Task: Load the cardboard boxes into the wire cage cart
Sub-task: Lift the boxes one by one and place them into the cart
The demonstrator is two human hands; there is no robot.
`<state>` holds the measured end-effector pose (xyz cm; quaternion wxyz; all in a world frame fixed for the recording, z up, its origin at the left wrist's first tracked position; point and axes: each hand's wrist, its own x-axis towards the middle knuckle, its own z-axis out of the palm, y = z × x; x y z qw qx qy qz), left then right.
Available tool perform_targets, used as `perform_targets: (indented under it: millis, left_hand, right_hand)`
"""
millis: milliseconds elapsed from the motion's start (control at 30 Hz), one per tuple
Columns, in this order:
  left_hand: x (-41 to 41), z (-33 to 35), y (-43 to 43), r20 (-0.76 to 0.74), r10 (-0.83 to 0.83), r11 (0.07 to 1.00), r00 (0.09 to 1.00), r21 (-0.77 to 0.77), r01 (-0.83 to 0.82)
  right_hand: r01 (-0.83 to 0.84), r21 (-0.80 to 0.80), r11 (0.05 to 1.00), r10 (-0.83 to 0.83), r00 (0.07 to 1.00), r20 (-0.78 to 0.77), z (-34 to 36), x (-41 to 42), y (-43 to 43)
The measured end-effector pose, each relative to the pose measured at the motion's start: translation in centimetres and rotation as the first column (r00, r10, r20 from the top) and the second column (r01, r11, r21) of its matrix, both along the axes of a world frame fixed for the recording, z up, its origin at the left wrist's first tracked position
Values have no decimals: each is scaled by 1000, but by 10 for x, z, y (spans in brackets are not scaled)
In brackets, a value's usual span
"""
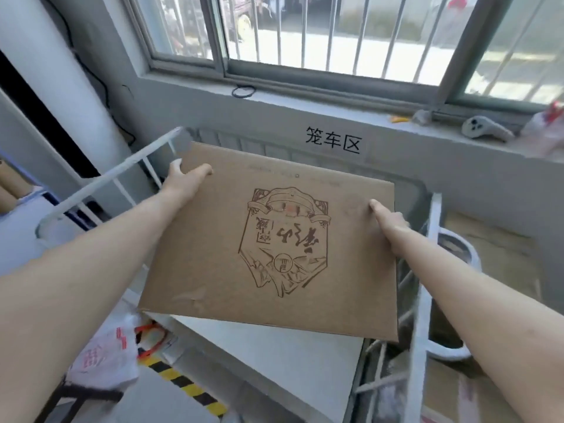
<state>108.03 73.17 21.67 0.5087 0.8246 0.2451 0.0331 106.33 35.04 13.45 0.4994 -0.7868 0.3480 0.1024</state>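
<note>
A flat brown cardboard box (268, 239) with a dark printed crest was gripped at opposite edges by the left hand (186, 181) and right hand (389, 224), above the white wire cage cart (422, 300).

The cart's left rail (116, 175) blocks 9 o'clock, its right rail (435, 212) 3, the wall (274, 123) 12. The cardboard box (274, 239) covers the middle; you have room at 6 over the white panel (274, 361).
</note>
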Motion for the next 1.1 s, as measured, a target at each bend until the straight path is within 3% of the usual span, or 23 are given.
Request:
perform_targets:
  millis: [100,300,467,667,867,1100]
  left_hand:
    - [58,-61,3,-91,-145,989,985,26,148]
    - [142,-248,16,-350,-390,920,852,-114,374]
    - [179,-404,11,-459,-453,887,764,-146,438]
    - [188,-552,5,-542,-416,887,730,-65,457]
    - [174,-624,10,-524,-506,841,685,-125,526]
    - [175,-614,13,-542,-535,811,647,-117,573]
  right_hand:
    - [139,-10,990,-140,985,-101,-54,5,9]
    - [321,-137,937,-347,896,-276,-188,10,31]
    - [336,-209,918,-393,838,-378,-313,22,30]
    - [429,-89,899,-412,759,-504,-444,27,32]
    - [369,-224,902,-431,757,-490,-514,23,40]
    - [346,-266,899,-434,775,-459,-516,21,47]
